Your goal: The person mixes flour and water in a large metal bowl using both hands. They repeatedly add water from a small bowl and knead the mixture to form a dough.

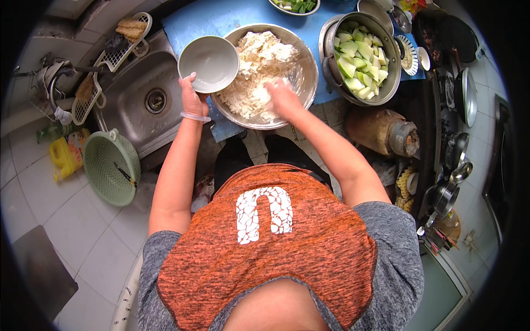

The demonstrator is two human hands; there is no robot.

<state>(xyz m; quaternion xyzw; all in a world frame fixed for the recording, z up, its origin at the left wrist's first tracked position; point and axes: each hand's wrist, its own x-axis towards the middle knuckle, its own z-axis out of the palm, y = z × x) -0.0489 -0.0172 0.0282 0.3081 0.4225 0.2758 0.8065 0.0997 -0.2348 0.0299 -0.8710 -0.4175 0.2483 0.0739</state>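
Note:
My left hand (193, 98) grips the rim of a grey bowl (209, 62), thumb over the edge. The bowl is tilted towards me and overlaps the left side of a large metal basin (311, 89). Inside it, what looks like wet, clumpy flour dough (265, 53) is heaped at the far side and lies looser nearer me. My right hand (281, 97) is down in the loose part; motion blurs it, and its fingertips are hard to make out, so I cannot tell if it grasps any dough.
Right of the basin stands a metal pot (395, 78) of cut pale-green vegetable pieces. A bowl of chopped greens (296, 5) sits at the far edge of the blue tabletop (194, 20). A steel sink (128, 97) and a green colander (112, 173) are left; a rusty gas cylinder (372, 130) is low right.

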